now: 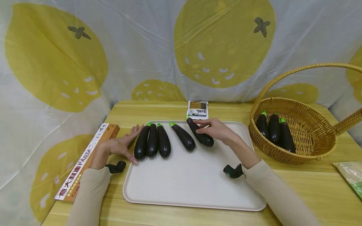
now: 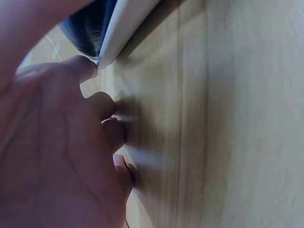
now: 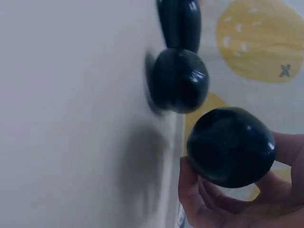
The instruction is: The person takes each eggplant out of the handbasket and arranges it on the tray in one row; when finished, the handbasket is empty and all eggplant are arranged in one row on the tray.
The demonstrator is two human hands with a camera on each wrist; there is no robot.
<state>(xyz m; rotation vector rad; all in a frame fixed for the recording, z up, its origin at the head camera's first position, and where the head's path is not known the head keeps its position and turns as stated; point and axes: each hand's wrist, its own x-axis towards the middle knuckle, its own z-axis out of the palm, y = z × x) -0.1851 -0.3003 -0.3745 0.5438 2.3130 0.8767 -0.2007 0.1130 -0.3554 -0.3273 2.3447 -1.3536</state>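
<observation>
My right hand (image 1: pixel 219 130) grips a dark eggplant (image 1: pixel 207 140) with a green stem end at the tray's back edge. In the right wrist view the fingers curl around this eggplant (image 3: pixel 231 147), and a shadow falls on the tray beside it. Another eggplant (image 1: pixel 183 137) lies just left of it. Further left, an eggplant (image 1: pixel 141 146), a second (image 1: pixel 152 144) and a third (image 1: pixel 164 145) lie side by side on the white tray (image 1: pixel 192 185). My left hand (image 1: pixel 120 146) rests with spread fingers along the tray's left edge, next to the leftmost eggplant.
A wicker basket (image 1: pixel 309 139) with three eggplants (image 1: pixel 274 128) stands right of the tray. Behind the tray lies a small packet (image 1: pixel 198 108). A long pasta box (image 1: pixel 85 160) lies at the left, partly behind the left forearm. A green-edged bag (image 1: pixel 350 174) is at the right.
</observation>
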